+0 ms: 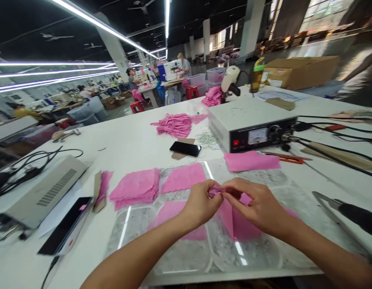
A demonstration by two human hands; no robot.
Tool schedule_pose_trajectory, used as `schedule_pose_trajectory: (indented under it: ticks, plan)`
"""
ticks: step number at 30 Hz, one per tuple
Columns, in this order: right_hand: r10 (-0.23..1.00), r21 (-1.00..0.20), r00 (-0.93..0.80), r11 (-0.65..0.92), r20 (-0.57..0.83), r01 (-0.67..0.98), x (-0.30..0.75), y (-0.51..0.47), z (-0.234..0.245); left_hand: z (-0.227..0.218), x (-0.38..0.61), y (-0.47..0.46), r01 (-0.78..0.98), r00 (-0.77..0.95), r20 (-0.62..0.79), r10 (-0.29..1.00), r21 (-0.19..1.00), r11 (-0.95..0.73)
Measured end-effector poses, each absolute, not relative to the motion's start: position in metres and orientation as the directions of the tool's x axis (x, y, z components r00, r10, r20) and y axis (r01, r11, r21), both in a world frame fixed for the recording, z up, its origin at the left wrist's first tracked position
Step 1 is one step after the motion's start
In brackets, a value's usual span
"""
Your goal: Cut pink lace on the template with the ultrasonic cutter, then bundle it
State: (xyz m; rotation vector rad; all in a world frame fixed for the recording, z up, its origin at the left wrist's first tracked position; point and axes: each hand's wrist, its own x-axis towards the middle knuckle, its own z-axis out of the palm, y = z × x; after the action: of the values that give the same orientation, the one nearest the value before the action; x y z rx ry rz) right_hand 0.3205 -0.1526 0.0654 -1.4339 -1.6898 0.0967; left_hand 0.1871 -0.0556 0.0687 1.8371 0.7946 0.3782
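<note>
My left hand point(202, 200) and my right hand point(255, 200) meet over a clear plastic mat point(186, 259). Both pinch the upper edge of a pink fabric piece point(231, 220), which hangs below the fingers and drapes towards the mat. Under my left wrist lies another flat pink piece point(166, 214), partly covered by my arm. Beyond it rests a pink cut piece point(184, 176), with a thick stack of pink pieces point(134, 186) to its left. A folded pink strip point(252, 160) lies past my right hand.
A grey box with a dial point(258, 134) stands behind the mat, cables running right. A black phone point(185, 148), pink strips point(175, 125) and orange-handled scissors point(291, 159) lie nearby. At right is a black-handled tool point(354, 212); at left, a tablet-like device point(65, 224) and another grey box point(50, 192).
</note>
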Motion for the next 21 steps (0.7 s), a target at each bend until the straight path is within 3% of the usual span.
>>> schedule_pose_trajectory:
  ticks: [3, 6, 10, 15, 21]
  plan:
    - [0.894, -0.593, 0.043, 0.260, 0.446, 0.762, 0.306, -0.152, 0.049, 0.063, 0.150, -0.044, 0.331, 0.644, -0.182, 0.743, 0.942, -0.056]
    - [0.914, -0.467, -0.069, 0.268, 0.400, 0.843, 0.289, -0.153, 0.027, 0.053, 0.111, -0.037, 0.320, 0.565, -0.229, 0.792, 0.946, 0.045]
    - [0.909, -0.307, -0.185, 0.309, 0.373, 0.900, 0.268, -0.156, 0.008, 0.040, 0.070, -0.032, 0.351, 0.487, -0.225, 0.844, 0.935, 0.047]
    - [0.968, -0.400, -0.174, 0.234, 0.183, 0.886, 0.265, -0.155, 0.011, 0.034, 0.044, -0.032, 0.458, 0.428, -0.198, 0.882, 0.888, -0.023]
    - [0.995, -0.501, 0.080, -0.099, -0.059, 0.860, 0.278, -0.132, 0.029, 0.034, 0.038, -0.038, 0.552, 0.436, -0.114, 0.893, 0.817, -0.165]
